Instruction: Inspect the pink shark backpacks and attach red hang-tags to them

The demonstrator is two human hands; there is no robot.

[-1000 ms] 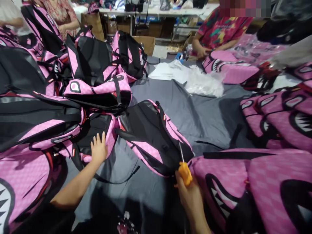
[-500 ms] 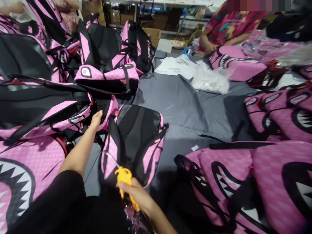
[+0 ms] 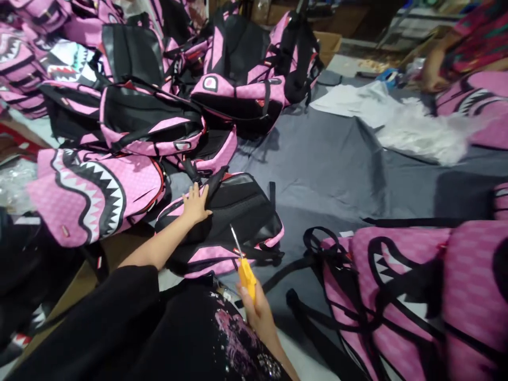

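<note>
A pink and black backpack (image 3: 242, 209) lies on the grey cloth in front of me, its black padded back facing up. My left hand (image 3: 195, 205) rests on its left part with the fingers spread and nothing gripped. In my right hand (image 3: 257, 307) is a yellow tool (image 3: 247, 279) with a thin metal nozzle, its fingers closed around the handle. The nozzle points up and forward over the backpack's near side. Left of it lies a pink backpack (image 3: 137, 182) with a shark-mouth print.
More pink and black backpacks (image 3: 153, 119) pile up at the left and back. Others (image 3: 400, 275) stand at the right. White sheets (image 3: 357, 100) and clear plastic bags (image 3: 428, 132) lie at the back. Another person's hand (image 3: 434, 71) is at the upper right.
My view has swung to the left. The near backpack is now turned more sideways. My left hand has come onto it from the bags beyond; my right hand still holds the yellow tool.
</note>
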